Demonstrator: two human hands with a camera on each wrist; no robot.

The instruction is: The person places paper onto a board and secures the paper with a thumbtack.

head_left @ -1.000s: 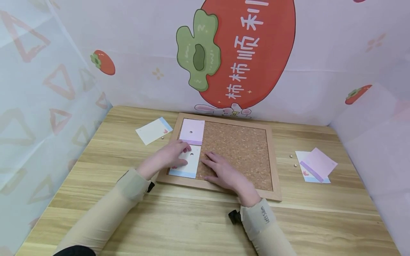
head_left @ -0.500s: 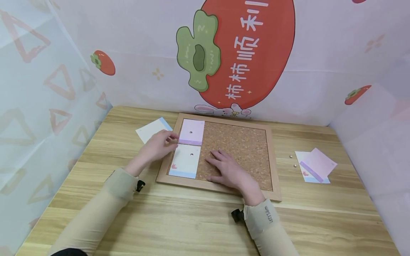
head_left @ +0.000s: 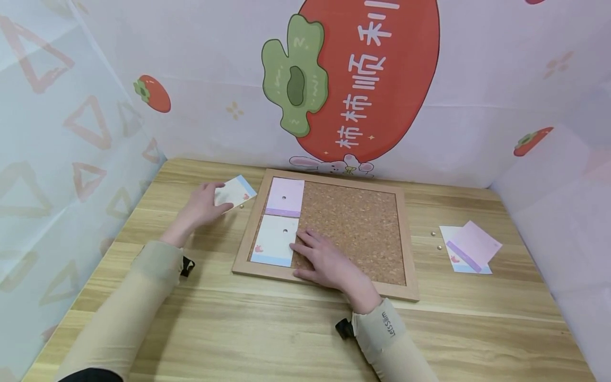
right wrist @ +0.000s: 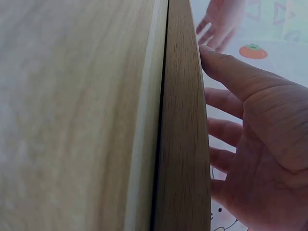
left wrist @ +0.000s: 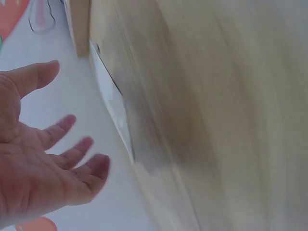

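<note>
My left hand (head_left: 201,206) hovers over the white card with a blue edge (head_left: 237,187) lying left of the board. In the left wrist view its fingers are spread, apart from the card (left wrist: 111,103). My right hand (head_left: 324,261) is over the lower part of the wood-framed cork board (head_left: 355,233), fingers relaxed, fingertips at the right edge of a white card (head_left: 274,244). Above that card is a pink card (head_left: 285,193). Each of these two has a pushpin through it. The frame side (right wrist: 185,125) hides part of the right fingers in the right wrist view.
Beside the left card lies a pushpin (head_left: 241,206). On the right of the wooden table (head_left: 267,329), a pink card (head_left: 476,241) overlaps a white card (head_left: 451,233), with two pushpins (head_left: 433,233) close by. A printed cloth backdrop (head_left: 205,122) stands behind.
My left hand has left the lower white card on the board and travelled left to the loose card. The right hand has shifted slightly, ending nearer the lower white card.
</note>
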